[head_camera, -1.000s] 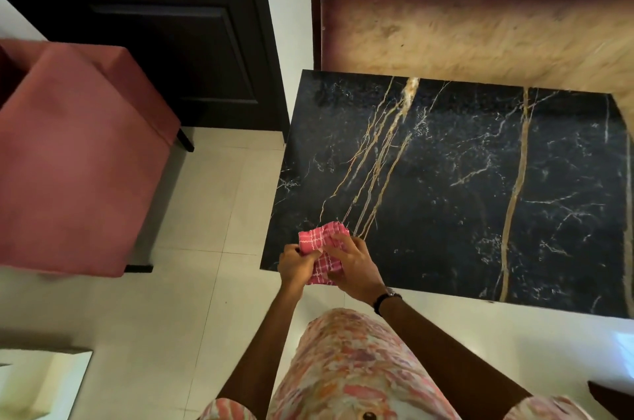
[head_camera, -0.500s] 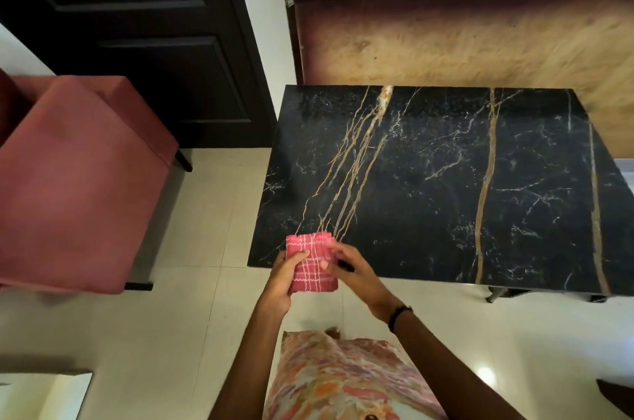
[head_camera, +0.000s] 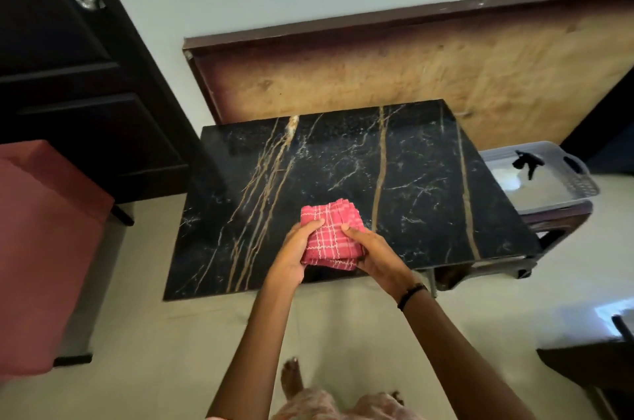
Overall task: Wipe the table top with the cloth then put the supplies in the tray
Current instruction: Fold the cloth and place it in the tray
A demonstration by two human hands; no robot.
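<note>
**Folded cloth held over the near table edge**

While both hands grip it, the cloth (head_camera: 331, 236) shows as a thick folded pad, pink-red with white checked lines. The left hand (head_camera: 296, 256) curls round its left side, the right hand (head_camera: 372, 256) round its right, above the near edge of the black marble table (head_camera: 429, 186). A grey tray (head_camera: 579, 186) sits far right.

A person stands at the near edge of a table (head_camera: 404, 179), left hand (head_camera: 295, 255) and right hand (head_camera: 375, 256) holding a folded cloth (head_camera: 331, 234) between them above that edge, near its middle. Beyond the table's right edge, a tray (head_camera: 579, 193) sits on a low stand (head_camera: 562, 213), a spray bottle (head_camera: 526, 162) lying in it. A board (head_camera: 411, 76) leans on the wall behind the far edge. A chair (head_camera: 44, 248) stands left of the table, a door (head_camera: 85, 76) behind it.
</note>
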